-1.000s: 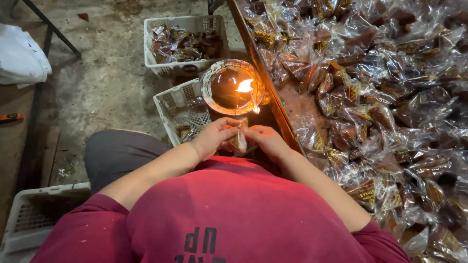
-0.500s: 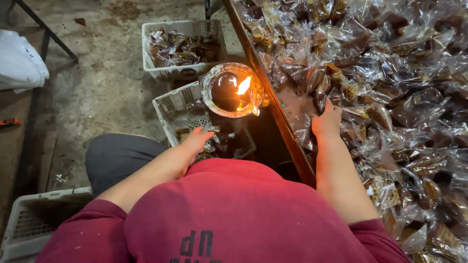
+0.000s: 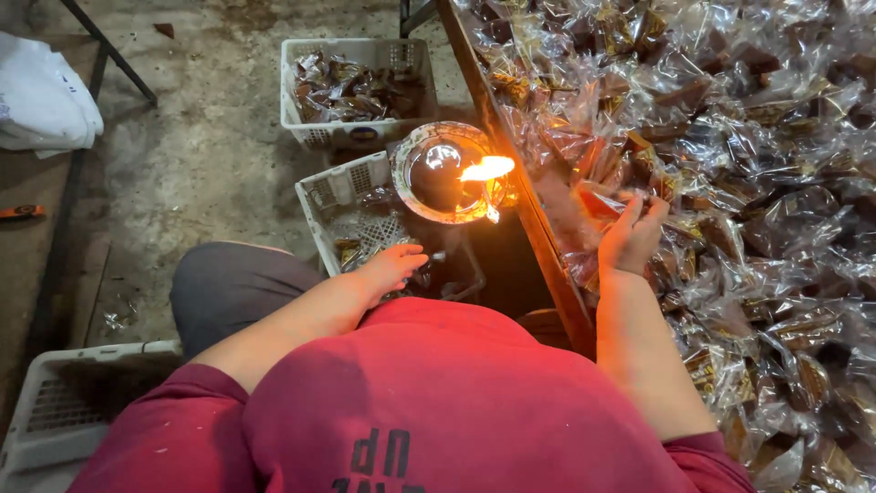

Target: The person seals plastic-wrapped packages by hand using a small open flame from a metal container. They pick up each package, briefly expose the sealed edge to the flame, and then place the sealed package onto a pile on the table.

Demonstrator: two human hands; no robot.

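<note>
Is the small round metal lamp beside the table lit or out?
Lit. An orange flame burns at the right rim of the small round metal lamp, glowing on the wooden table edge beside it.

I see a rough, stained concrete floor (image 3: 196,137), dim overall. A dark metal frame leg (image 3: 108,50) runs diagonally at top left, with a white bag (image 3: 41,100) beside it. A white plastic crate (image 3: 64,411) sits at bottom left. A long wooden edge (image 3: 511,183) borders a raised surface on the right. Warm orange light falls around the centre; elsewhere it's murky.
</note>
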